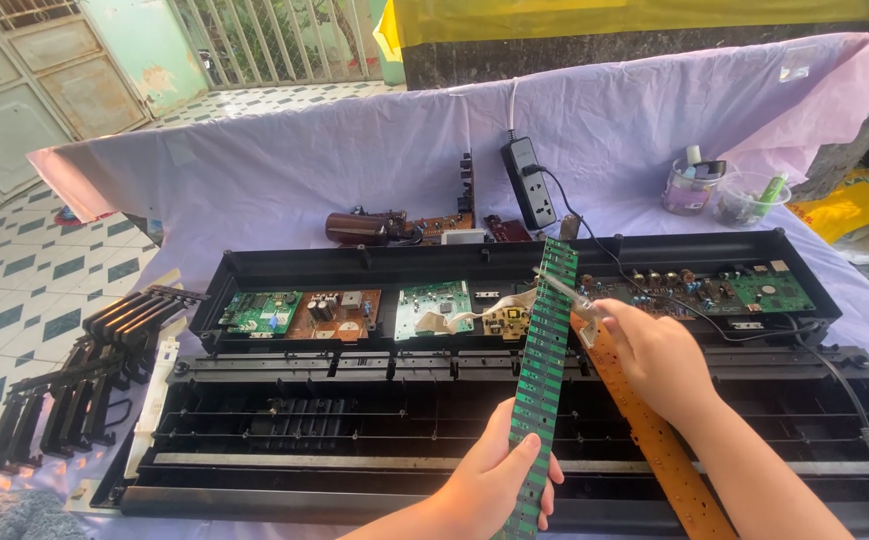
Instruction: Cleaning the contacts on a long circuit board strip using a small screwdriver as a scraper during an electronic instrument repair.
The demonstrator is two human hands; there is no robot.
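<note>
Hands over an opened keyboard case [255,265]: a long green circuit strip [543,380] is clenched upright in the left hand [500,485]; a thin tool [565,289], partly hidden, is gripped by the right hand [655,355]. A brown strip [670,450] is overlapped; loose black keys [75,385] are piled leftward on the bench.

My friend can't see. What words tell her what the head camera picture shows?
The left hand holds up a long green circuit strip while the right hand touches a thin tool to it. Below lies an opened keyboard case with circuit boards inside, on a purple cloth.
</note>
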